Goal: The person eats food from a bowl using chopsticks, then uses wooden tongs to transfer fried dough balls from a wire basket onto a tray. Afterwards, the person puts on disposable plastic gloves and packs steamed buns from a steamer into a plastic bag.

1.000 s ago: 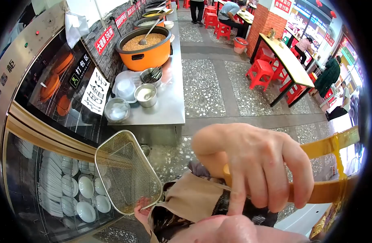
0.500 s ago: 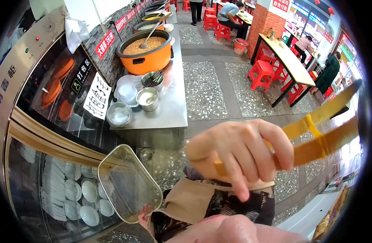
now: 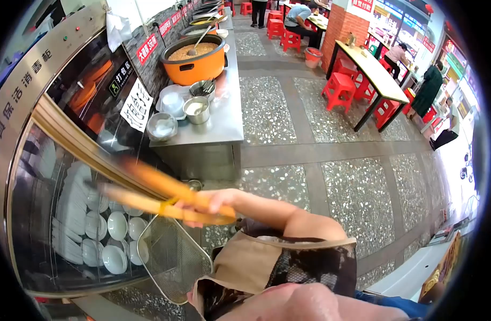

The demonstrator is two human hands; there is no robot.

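Tongs (image 3: 168,186), clasped in your right hand (image 3: 222,198), jut near a mesh basket (image 3: 173,257); your left hand (image 3: 190,297) barely shows, its grip unclear.

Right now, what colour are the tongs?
The tongs look yellow-orange, partly blurred; best seen in the head view, the only one.

Beyond my fingers (image 3: 217,201), a counter (image 3: 220,125) carries a clear bowl (image 3: 162,127) and steel tub (image 3: 197,112) nearest, an orange pot (image 3: 198,70) farther.

The orange-yellow tongs (image 3: 162,181), tips blurred and apart, slanted left of centre; the mesh basket (image 3: 176,257) tilted below, lower left.
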